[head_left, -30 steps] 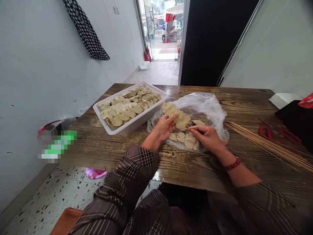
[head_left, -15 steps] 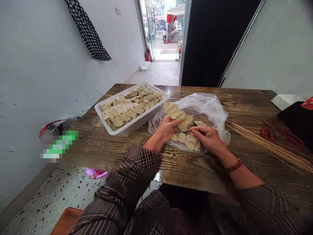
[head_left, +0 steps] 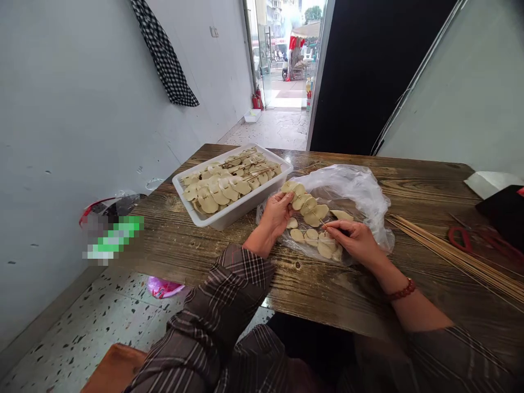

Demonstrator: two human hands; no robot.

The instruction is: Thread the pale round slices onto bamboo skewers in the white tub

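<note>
Several pale round slices (head_left: 308,206) are threaded in an overlapping row on a thin wooden skewer (head_left: 322,222). My left hand (head_left: 277,215) is closed on the slices near the far left end of the row. The fingers of my right hand (head_left: 352,238) pinch the skewer's near end. Beneath my hands, more loose slices (head_left: 325,246) lie on a clear plastic bag (head_left: 356,188) spread over the table. To the left, a white tray (head_left: 229,214) is filled with skewered slices (head_left: 216,194).
Long bamboo skewers (head_left: 446,248) lie on the wooden table (head_left: 184,245) at the right, beside red-handled scissors (head_left: 459,239). A black item (head_left: 501,210) rests at the right edge. An orange-brown stool (head_left: 114,371) stands at the lower left.
The view has shifted, so the scene sits further right and lower. My left hand has moved from the middle of the skewered row toward its far left end. My right hand still pinches the skewer.
</note>
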